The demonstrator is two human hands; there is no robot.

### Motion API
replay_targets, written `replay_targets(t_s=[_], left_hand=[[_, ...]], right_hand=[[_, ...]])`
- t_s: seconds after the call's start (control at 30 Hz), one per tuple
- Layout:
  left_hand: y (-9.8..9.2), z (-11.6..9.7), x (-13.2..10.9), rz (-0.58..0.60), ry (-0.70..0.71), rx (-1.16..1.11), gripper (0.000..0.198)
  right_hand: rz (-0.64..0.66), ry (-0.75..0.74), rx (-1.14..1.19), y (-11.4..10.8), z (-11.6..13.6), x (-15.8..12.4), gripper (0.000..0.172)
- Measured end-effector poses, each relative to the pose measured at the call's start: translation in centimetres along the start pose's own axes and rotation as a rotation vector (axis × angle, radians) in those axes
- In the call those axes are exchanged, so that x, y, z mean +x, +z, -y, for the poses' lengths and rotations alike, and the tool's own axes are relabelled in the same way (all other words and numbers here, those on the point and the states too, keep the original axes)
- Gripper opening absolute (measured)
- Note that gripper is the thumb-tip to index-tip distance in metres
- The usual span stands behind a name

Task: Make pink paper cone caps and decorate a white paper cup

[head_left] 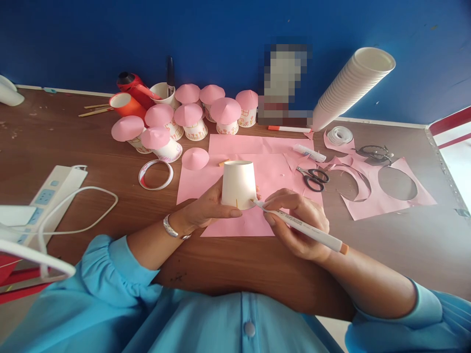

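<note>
My left hand (215, 203) is wrapped round an upside-down white paper cup (238, 181), with the thumb near its rim. A short orange-brown line shows on the cup's side by that thumb. Between the fingers of my right hand (298, 215) is a white marker pen (309, 233) with an orange end; its tip meets the cup low on the right side. Pink paper (265, 225) lies beneath both hands. Just behind the cup, a loose pink paper cone (195, 159) rests on the sheet.
Several decorated cups with pink cone roofs (188, 115) stand at the back. Black-handled scissors (314, 179), a glue stick (309, 152) and cut pink scraps (390, 189) lie rightward. A tall cup stack (353, 88) leans against the wall. Leftward are a tape roll (155, 175) and a power strip (55, 186).
</note>
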State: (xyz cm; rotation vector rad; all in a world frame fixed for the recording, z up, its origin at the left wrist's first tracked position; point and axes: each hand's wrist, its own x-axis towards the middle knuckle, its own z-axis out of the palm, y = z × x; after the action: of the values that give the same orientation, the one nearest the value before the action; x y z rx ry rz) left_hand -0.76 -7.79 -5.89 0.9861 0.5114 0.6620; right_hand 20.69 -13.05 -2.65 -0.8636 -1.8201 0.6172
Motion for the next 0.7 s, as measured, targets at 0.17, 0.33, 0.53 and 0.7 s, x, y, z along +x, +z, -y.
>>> replay_targets(t_s=[0.17,0.33,0.53,0.7], left_hand=[[-0.05,0.08,0.08,0.017,0.015,-0.010,0.050],[-0.12,0.17,0.09,0.029,0.019,-0.017,0.049],[0.04,0.02,0.04,0.018,0.020,-0.007,0.050],[-0.18,0.18,0.06,0.032,0.013,-0.021,0.050]], right_hand=[[0.000,-0.013,0.009,0.04,-0.12,-0.03,0.012],[0.004,0.006,-0.009,0.05,-0.08,-0.01,0.011],[0.006,0.008,-0.019,0.09,-0.02,0.05,0.011],[0.020,0.021,-0.033,0.06,-0.02,-0.05,0.009]])
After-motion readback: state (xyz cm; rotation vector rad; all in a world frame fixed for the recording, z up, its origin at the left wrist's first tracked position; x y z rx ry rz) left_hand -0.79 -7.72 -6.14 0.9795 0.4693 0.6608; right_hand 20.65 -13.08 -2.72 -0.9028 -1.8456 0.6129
